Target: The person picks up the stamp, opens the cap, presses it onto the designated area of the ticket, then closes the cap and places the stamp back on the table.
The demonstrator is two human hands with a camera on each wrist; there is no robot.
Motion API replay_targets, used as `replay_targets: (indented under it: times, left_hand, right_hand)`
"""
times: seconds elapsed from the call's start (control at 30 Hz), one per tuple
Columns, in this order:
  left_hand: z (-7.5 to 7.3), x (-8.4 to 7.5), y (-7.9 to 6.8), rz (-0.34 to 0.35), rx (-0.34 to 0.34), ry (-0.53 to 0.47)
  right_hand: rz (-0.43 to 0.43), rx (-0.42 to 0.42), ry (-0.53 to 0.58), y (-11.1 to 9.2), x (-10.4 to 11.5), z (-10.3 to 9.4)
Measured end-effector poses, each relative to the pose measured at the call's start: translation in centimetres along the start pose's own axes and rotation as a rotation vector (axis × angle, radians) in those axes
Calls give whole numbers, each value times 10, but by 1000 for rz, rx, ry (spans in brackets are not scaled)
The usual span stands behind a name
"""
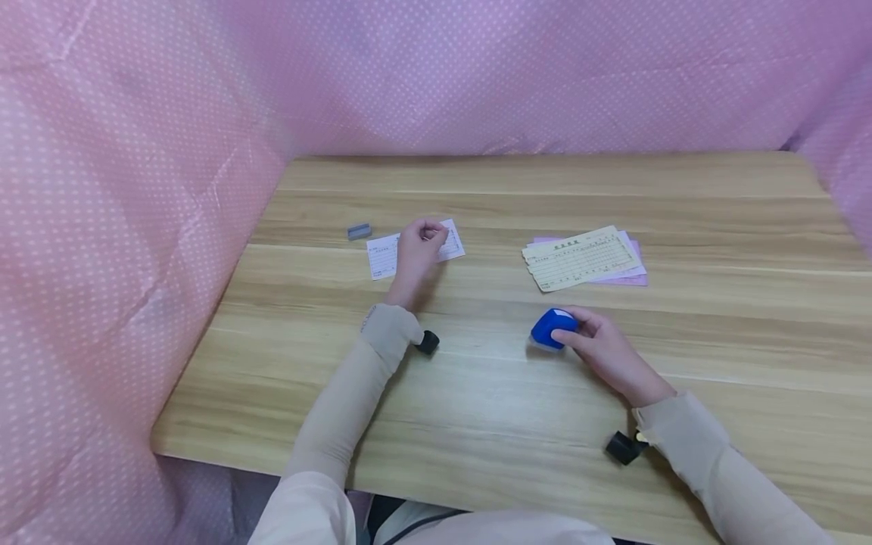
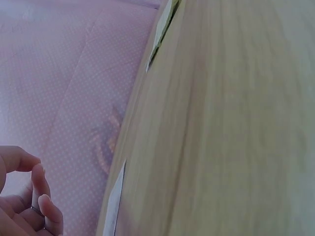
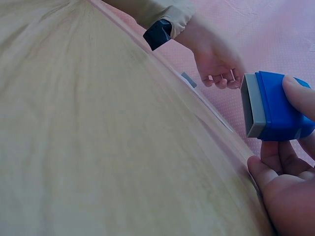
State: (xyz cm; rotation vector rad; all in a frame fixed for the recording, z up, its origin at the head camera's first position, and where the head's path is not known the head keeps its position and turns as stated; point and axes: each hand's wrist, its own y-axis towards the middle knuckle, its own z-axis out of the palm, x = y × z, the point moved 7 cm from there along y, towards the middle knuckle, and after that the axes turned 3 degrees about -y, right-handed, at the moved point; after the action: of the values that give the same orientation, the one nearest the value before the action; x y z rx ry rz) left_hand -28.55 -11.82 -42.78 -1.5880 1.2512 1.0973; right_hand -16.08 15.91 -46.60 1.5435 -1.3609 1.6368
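on your wooden table [image 1: 477, 424]: paper slips, and a blue hand stamp [image 1: 553, 328] in your right hand [image 1: 602, 348].
the pile of printed slips [image 1: 579, 257], yellow on top, lies to the right; it should be thin and bendy, so lift it by an edge. your left hand [image 1: 418, 250] is over one white printed slip [image 1: 383, 256], fingers curled in, nothing seen in them. your right thumb and fingers grip the stamp's blue sides, nearer you than the pile. it looks light, hard and smooth, so squeeze those sides and keep off its grey rim [image 3: 252, 105]. a small grey block [image 1: 359, 232] sits just beside the white slip.
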Motion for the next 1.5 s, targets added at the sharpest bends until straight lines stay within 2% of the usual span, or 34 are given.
replay_targets:
  times: [0.33,0.57,0.83,1.0,1.2,1.5]
  left_hand:
    - [-28,18,6,-121,-27,8]
    - [-49,26,8,-110,-75,-11]
    - [-74,37,10,-105,-105,45]
    - [-88,46,13,-131,-103,96]
    - [-95,55,16,-183,-68,200]
    - [-102,58,15,-177,-55,255]
  right_hand:
    - [-10,-9,-9,2,0,-1]
    - [2,-11,-2,0,-1,-1]
    - [12,-20,-13,-1,0,-1]
    - [12,-20,-14,0,0,0]
    - [22,-10,-8,0,0,1]
    - [31,-18,-41,-1,0,0]
